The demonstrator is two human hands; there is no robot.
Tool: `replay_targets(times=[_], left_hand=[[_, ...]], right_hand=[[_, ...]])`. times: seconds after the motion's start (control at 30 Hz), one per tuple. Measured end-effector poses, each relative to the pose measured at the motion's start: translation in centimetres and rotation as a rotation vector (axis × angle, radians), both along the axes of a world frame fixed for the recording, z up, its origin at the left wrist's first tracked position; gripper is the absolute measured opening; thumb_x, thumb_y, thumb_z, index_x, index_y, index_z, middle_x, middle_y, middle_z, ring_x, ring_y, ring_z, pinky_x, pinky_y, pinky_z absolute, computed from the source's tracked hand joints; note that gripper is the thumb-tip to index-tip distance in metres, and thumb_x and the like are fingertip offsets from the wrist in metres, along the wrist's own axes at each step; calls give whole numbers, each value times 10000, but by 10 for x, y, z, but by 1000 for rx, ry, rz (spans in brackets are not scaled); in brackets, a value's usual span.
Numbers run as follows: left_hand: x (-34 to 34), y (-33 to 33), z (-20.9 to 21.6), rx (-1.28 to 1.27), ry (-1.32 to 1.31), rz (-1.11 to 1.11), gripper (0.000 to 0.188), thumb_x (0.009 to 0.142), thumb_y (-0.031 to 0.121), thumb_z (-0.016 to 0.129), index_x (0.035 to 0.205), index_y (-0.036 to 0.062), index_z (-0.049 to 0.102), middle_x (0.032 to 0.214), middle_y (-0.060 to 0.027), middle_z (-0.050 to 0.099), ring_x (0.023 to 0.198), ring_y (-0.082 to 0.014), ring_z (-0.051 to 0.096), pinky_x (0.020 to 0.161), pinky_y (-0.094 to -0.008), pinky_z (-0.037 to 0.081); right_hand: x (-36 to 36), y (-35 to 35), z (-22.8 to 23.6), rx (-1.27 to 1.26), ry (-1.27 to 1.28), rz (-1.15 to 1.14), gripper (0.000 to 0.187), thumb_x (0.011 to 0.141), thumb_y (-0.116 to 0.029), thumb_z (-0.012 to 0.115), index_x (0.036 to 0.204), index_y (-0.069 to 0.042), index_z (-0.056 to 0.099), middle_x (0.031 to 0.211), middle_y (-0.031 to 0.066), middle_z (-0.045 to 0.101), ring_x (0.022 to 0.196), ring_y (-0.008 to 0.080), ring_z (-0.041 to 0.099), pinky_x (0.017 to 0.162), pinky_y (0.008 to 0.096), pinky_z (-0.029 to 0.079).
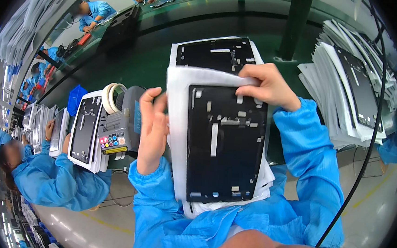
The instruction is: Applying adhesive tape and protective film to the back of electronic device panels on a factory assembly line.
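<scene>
A flat black panel with small silver and white pads lies on a white foam sheet, tilted up in front of my body. My right hand pinches the panel's upper right edge, with the foam's top edge curling by its fingers. Beside the foam's left edge is my left hand, palm inward and fingers apart, holding nothing. More white sheets show under the panel's lower end. Behind it, a second black panel on white foam rests on the green table, its lower part hidden.
To the left are a grey machine with coloured buttons, cream tape rolls, a blue bin and stacked panels. A tall foam stack stands right, near a hanging black cable. A co-worker sits at left.
</scene>
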State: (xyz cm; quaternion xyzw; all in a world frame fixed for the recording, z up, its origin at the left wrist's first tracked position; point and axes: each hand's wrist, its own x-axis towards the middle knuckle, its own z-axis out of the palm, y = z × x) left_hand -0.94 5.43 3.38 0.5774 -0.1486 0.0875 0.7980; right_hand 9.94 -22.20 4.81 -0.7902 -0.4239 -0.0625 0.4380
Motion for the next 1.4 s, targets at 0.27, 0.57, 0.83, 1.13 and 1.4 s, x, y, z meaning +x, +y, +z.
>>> replay_targets(times=[0.27,0.57,0.83,1.13,1.4], left_hand=[[48,12,-16,-225,47,-112,660,1002,293,491,1510,29,163,1387,-224,462,1220,-285,527,997,-374,441],[143,16,-87,924,-4,654,333,836,102,654,1165,50,670,1155,-147,657,1032,-237,638,894,-313,477],[143,-3,-89,1147,64,452,529,974,282,444,1460,98,344,1556,-211,199,1410,-421,232,1069,-596,290],[71,-21,-53,899,-380,692,356,863,184,630,1180,39,559,1194,-204,526,1115,-342,517,863,-494,458],[-115,82,-56,220,468,896,462,935,444,601,678,61,612,556,32,516,468,-41,402,450,-203,265]], right_hand=[[68,-40,-41,432,212,-773,274,821,-252,730,905,-2,654,749,61,667,684,83,591,607,272,479],[60,-14,-95,44,-1,-899,376,840,-229,647,1094,43,592,1004,255,653,976,434,614,840,466,486],[52,-15,-96,-67,-20,-829,335,888,-268,604,1029,31,547,1007,246,580,946,447,586,828,486,469],[72,-54,-130,172,-158,-889,478,880,-268,668,1261,-5,547,1198,182,555,1081,292,563,934,384,437],[58,-32,-117,339,16,-821,420,936,-256,623,1300,-68,532,1239,103,531,857,128,540,772,275,470]])
